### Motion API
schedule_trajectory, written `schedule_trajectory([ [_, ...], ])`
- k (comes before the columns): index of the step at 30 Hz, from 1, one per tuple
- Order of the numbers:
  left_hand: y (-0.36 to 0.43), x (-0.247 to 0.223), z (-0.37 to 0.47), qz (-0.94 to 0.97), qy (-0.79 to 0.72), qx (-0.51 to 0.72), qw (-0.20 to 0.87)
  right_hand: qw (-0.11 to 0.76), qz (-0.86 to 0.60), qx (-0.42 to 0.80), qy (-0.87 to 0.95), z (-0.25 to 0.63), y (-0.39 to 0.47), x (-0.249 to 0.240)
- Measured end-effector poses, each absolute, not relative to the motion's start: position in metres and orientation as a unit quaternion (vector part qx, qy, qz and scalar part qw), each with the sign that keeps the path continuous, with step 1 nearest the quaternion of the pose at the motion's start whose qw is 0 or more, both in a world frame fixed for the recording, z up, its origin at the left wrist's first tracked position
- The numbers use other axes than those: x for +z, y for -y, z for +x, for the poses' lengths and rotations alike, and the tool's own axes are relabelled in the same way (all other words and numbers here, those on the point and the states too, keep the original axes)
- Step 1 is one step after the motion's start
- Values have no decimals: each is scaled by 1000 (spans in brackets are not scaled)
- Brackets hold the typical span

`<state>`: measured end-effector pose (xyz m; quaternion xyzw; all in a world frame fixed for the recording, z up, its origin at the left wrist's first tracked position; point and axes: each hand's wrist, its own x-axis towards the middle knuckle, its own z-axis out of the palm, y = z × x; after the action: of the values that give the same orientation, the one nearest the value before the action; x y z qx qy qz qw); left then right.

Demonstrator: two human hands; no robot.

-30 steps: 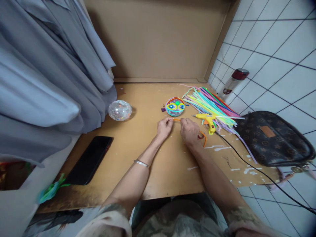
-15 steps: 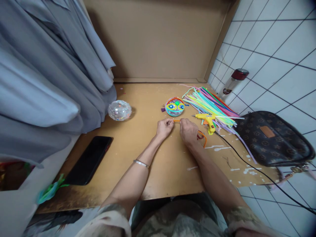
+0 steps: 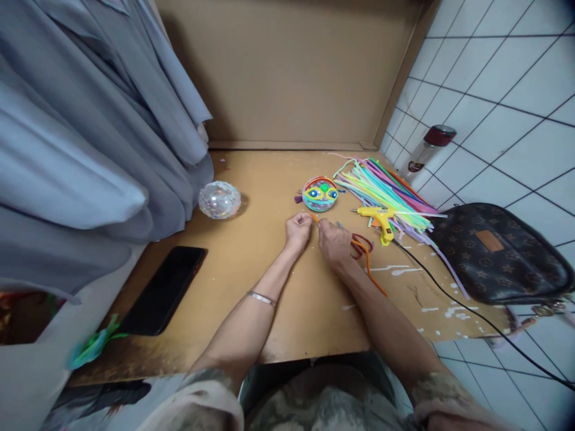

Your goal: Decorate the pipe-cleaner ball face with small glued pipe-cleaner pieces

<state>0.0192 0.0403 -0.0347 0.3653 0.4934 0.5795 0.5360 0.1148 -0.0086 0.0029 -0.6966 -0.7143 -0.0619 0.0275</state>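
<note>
Between my hands runs an orange pipe cleaner [image 3: 369, 270], its long tail trailing past my right wrist towards me. My left hand [image 3: 298, 231] is closed in a pinch on one end. Close beside it, my right hand [image 3: 335, 240] grips the same pipe cleaner, fingers closed. Just beyond my hands sits a clear ball decorated with a colourful face [image 3: 320, 194]. Red-handled scissors [image 3: 362, 245] lie by my right hand, partly hidden by it. A yellow glue gun [image 3: 380, 219] rests on its side further right.
A bundle of colourful pipe cleaners [image 3: 381, 188] lies behind the glue gun. To the right are a brown patterned bag [image 3: 503, 257] and a bottle [image 3: 429, 149]. A clear plain ball [image 3: 220, 200] and a black phone [image 3: 164, 290] are on the left, near a grey curtain [image 3: 108, 120].
My right hand has moved left, closer to my left hand, uncovering more of the scissors. The orange tail now stretches further towards me, and the short piece between my hands slants.
</note>
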Motion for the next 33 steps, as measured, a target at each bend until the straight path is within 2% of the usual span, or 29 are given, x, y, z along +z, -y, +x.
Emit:
schedule_trajectory([
  [6, -36, -22, 23, 272, -429, 596, 622, 42, -687, -46, 724, 112, 8, -1],
  [10, -37, -23, 20, 309, -421, 575, 630, 84, -689, -39, 719, 118, 5, -7],
  [13, -40, -28, 13, 402, -464, 548, 568, 123, -688, -64, 712, 129, 2, -10],
  [16, -42, -31, 4, 499, -508, 545, 443, 141, -689, -92, 705, 138, 0, -13],
  [21, -44, -36, -2, 645, -497, 484, 320, 152, -680, -122, 707, 141, -1, -16],
  [27, -47, -47, 2, 743, -467, 414, 239, 163, -677, -128, 706, 140, -2, -15],
  [33, -46, -48, 2, 771, -461, 379, 224, 154, -684, -116, 703, 141, -3, -12],
])
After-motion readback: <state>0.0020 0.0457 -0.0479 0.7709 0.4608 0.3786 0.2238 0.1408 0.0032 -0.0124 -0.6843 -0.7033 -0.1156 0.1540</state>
